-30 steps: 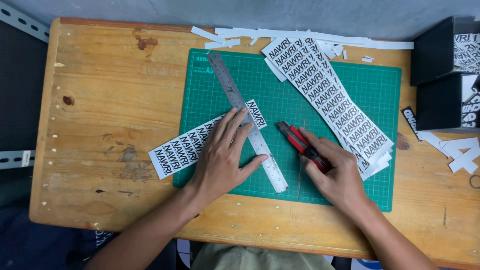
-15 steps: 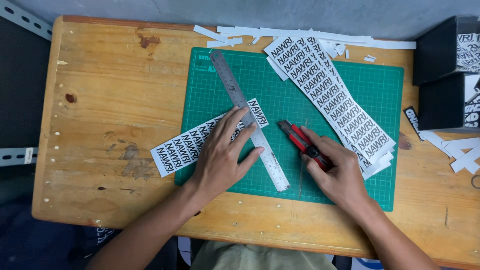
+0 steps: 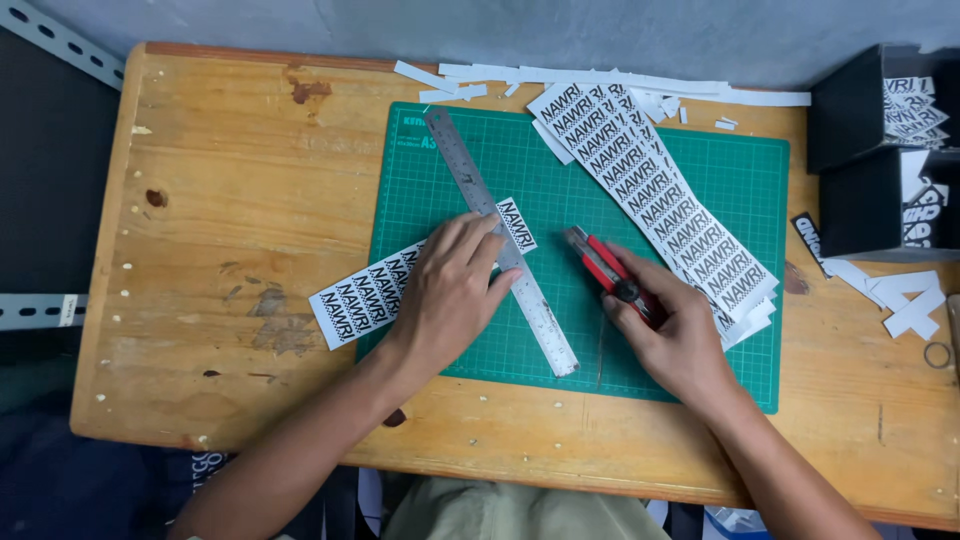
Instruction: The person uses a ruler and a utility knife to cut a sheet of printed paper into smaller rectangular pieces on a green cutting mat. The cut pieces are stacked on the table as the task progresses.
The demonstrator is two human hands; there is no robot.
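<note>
**Hand Positions at the Cutting Mat**

The left hand [image 3: 450, 290] lies flat, fingers spread, pressing the metal ruler [image 3: 500, 240] onto a printed paper strip [image 3: 372, 292]. The strip sticks out from under the fingers on both sides of the ruler. The right hand [image 3: 675, 335] is closed around a red utility knife [image 3: 605, 272], whose tip points toward the ruler without touching it. Beneath both lies the green cutting mat [image 3: 740, 180]. Beyond the right fingers lies a stack of printed strips [image 3: 650, 195]; paper offcuts [image 3: 600, 80] line the far edge of the wooden table [image 3: 220, 180].

Worn wooden table [image 3: 230, 200], grey wall [image 3: 600, 30] probably.
</note>
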